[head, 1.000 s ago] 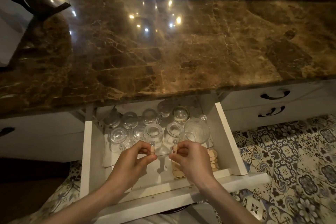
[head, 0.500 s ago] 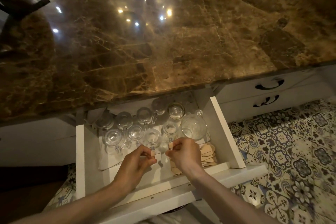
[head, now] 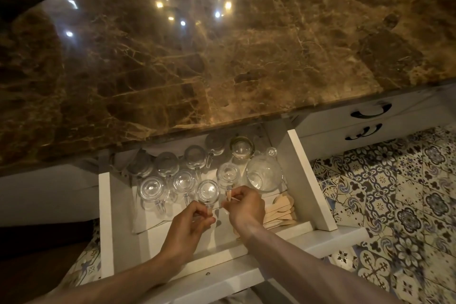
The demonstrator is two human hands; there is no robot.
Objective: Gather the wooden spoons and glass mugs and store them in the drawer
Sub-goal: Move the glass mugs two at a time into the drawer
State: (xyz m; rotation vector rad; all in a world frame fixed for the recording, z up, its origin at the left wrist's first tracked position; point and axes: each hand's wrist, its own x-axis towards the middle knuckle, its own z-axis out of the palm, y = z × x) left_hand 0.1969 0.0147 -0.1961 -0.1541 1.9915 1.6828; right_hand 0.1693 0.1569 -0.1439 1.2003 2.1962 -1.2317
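A white drawer stands pulled out under the marble counter. Several clear glass mugs sit in it in two rows, mouths up. My left hand pinches the handle of a front-row glass mug. My right hand pinches the handle of the glass mug beside it. A stack of wooden spoons lies at the drawer's front right, partly hidden behind my right hand.
A larger round glass jug sits in the drawer right of the mugs. Above is the brown marble countertop. Two shut white drawers with black handles are at the right, over a patterned tile floor.
Both hands keep their pinch on the mug handles and have shifted slightly with the mugs inside the drawer. The view has tilted a little.
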